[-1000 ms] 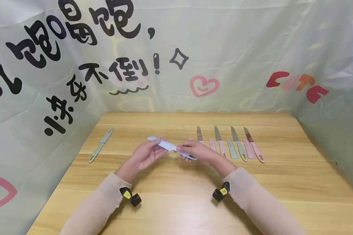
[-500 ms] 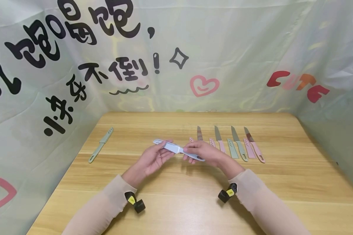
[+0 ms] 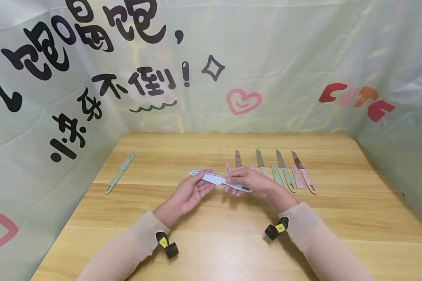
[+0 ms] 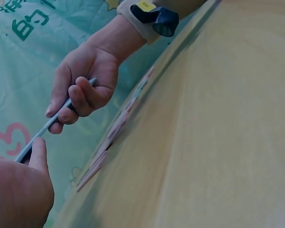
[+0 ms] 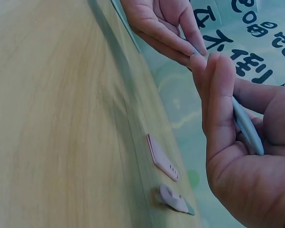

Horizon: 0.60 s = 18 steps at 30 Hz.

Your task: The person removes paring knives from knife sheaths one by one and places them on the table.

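Note:
Both hands hold a light blue knife above the middle of the table in the head view. The left hand (image 3: 190, 195) pinches its blue sheath (image 3: 212, 178) between thumb and fingers. The right hand (image 3: 254, 182) grips the blue handle (image 3: 244, 189), which has a dark slot near its end. The blade lies within the sheath, and the handle meets the sheath's mouth between the hands. In the left wrist view the knife (image 4: 47, 124) appears edge-on as a thin line. Part of the handle (image 5: 248, 126) shows inside the right hand's curled fingers in the right wrist view.
A green sheathed knife (image 3: 120, 173) lies at the table's left. On the right, several bare knives lie beside their sheaths, among them a green knife (image 3: 285, 171), a green sheath (image 3: 278, 177), a pink knife (image 3: 304, 173) and a pink sheath (image 3: 297, 177). A printed curtain (image 3: 285, 58) stands behind.
Both hands have moved to the right and slightly nearer with the blue knife between them. Their grips look the same, and the knives on the table have stayed put.

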### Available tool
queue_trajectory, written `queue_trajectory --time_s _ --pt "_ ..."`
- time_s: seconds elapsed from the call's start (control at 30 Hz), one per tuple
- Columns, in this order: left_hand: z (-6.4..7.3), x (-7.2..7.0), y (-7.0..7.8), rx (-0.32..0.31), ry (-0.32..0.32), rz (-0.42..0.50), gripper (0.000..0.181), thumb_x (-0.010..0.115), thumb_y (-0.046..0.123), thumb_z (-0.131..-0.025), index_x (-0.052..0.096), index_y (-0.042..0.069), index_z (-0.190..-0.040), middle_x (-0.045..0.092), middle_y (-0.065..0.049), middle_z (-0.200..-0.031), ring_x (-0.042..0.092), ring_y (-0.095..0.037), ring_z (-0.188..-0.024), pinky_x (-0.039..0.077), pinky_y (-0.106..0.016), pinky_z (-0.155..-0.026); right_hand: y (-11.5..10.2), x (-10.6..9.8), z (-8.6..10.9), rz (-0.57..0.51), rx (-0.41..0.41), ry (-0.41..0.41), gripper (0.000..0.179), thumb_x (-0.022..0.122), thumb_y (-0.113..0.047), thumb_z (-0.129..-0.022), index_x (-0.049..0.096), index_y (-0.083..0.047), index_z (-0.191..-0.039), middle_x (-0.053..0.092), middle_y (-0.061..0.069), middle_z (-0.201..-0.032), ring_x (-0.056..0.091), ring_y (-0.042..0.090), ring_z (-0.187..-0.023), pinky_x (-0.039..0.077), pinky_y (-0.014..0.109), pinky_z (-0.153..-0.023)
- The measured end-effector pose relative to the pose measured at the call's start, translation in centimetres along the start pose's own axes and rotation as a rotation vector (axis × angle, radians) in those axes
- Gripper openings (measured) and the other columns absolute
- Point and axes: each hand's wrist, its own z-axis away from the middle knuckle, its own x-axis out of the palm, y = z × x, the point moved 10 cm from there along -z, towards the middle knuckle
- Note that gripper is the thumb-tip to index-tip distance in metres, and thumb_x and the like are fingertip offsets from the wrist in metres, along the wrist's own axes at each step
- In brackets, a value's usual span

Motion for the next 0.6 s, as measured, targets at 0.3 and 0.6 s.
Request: queue_trajectory --time_s 0.3,0.6 --pt "0.0 0.0 -0.6 0.017 0.011 0.015 0.039 0.043 0.018 -0.105 0.043 -0.005 -0.137 0.059 -0.025 -0.126 0.058 -0.032 -0.118 0.049 -0.037 -0.103 0.6 -0.6 0.2 -0.03 0.015 0.012 0.029 0.053 -0.012 -0.101 0.061 0.008 -0.12 0.069 0.021 -0.098 0.063 0.015 -0.069 0.057 0.021 -0.06" --pt "-0.1 0.1 -1.1 0.008 0.002 0.002 0.04 0.043 0.018 -0.105 0.043 -0.005 -0.138 0.058 -0.025 -0.127 0.058 -0.033 -0.119 0.049 -0.036 -0.103 1.0 -0.8 0.6 -0.027 0.017 -0.007 0.029 0.056 -0.012 -0.1 0.061 0.01 -0.118 0.07 0.019 -0.096 0.065 0.016 -0.069 0.058 0.021 -0.061"
